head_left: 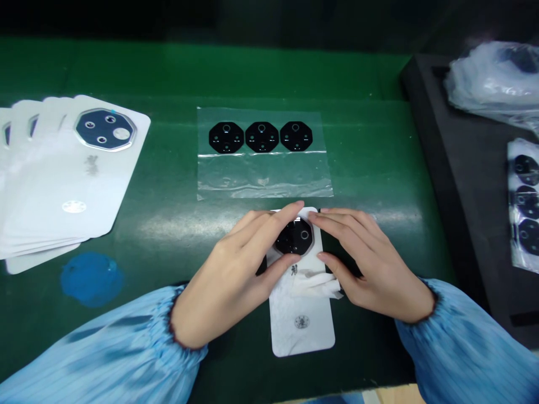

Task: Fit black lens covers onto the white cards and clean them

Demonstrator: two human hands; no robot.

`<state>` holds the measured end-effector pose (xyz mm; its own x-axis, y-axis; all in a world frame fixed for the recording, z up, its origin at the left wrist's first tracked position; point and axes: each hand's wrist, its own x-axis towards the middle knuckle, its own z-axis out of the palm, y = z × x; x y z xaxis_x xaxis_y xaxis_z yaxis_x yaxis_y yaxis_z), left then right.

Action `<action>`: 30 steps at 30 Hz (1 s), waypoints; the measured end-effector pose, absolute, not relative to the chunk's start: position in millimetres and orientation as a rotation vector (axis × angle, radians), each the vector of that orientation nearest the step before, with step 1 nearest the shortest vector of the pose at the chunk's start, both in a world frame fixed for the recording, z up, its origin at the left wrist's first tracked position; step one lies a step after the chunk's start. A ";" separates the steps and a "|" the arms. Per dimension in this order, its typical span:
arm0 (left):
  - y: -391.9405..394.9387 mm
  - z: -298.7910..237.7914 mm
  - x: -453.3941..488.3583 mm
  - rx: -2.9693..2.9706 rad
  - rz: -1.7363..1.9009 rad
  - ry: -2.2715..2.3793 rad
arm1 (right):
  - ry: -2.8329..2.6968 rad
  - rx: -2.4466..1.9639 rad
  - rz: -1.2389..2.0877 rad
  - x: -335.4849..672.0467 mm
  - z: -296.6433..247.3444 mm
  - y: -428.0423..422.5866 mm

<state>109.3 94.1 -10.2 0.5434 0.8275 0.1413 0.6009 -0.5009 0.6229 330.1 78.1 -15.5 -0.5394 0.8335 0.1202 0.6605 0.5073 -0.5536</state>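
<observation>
A white phone back cover lies on the green mat in front of me, with a glossy black octagonal camera lens plate at its upper end. My left hand grips the cover from the left, its forefinger along the top of the plate and its thumb just below. From the other side, my right hand holds the cover's right edge between bent fingers above and the thumb lower down. A crumpled white wipe rests across the cover below the plate. My hands partly hide the cover's upper edges.
A clear plastic bag with three black lens plates lies beyond my hands. Several white back covers are fanned out at left, above a blue round patch. On the right, a dark tray holds plastic bags and a bagged plate strip.
</observation>
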 end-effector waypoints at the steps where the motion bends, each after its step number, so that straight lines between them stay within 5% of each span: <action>1: 94.4 -10.0 109.5 2.261 0.585 1.160 | -2.379 -1.240 0.641 330.0 -15.6 78.4; 30: 98.1 -4.9 111.5 2.289 0.579 1.136 | -2.355 -1.220 0.682 329.6 -13.6 80.3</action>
